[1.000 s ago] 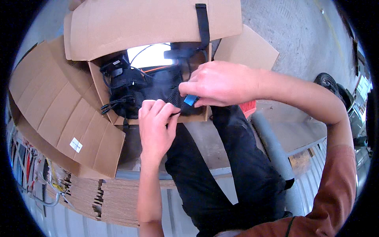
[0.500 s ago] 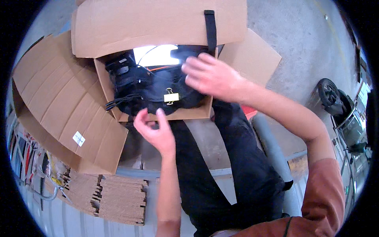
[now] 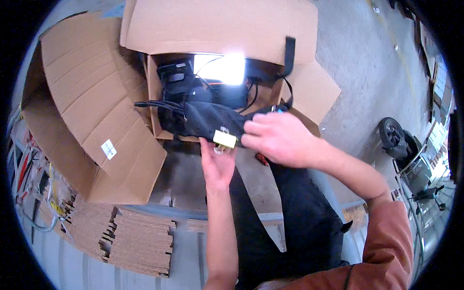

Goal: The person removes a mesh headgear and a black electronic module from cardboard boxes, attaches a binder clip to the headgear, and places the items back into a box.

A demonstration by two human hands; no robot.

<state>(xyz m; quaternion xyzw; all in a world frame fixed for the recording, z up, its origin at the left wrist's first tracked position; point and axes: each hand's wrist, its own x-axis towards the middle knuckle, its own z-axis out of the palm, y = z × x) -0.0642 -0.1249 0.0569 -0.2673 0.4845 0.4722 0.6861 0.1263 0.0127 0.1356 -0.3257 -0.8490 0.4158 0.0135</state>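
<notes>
An open cardboard box (image 3: 151,92) stands in front of me, with a black mesh fabric item (image 3: 205,116) pulled up over its near edge. On that fabric sits a binder clip with a yellow tag (image 3: 224,139). My left hand (image 3: 218,166) grips the fabric's lower edge from below, by the clip. My right hand (image 3: 280,140) is closed on the fabric's right part; its fingertips are partly hidden. A bundle of black cables (image 3: 162,104) sticks out to the left. Deeper in the box are a glaring white rectangle (image 3: 220,68) and dark equipment (image 3: 174,75).
A raised box flap (image 3: 217,29) carries a black strap (image 3: 290,55). Bent cardboard (image 3: 92,92) leans at the left, above stacked cardboard (image 3: 142,241). My legs in dark trousers (image 3: 302,208) lie below the box. A black wheel (image 3: 391,133) stands at the right.
Both hands, apart from the fabric before, have taken hold of it. The mesh and clip have come toward me, baring the box's inside at the right. The view has shifted somewhat.
</notes>
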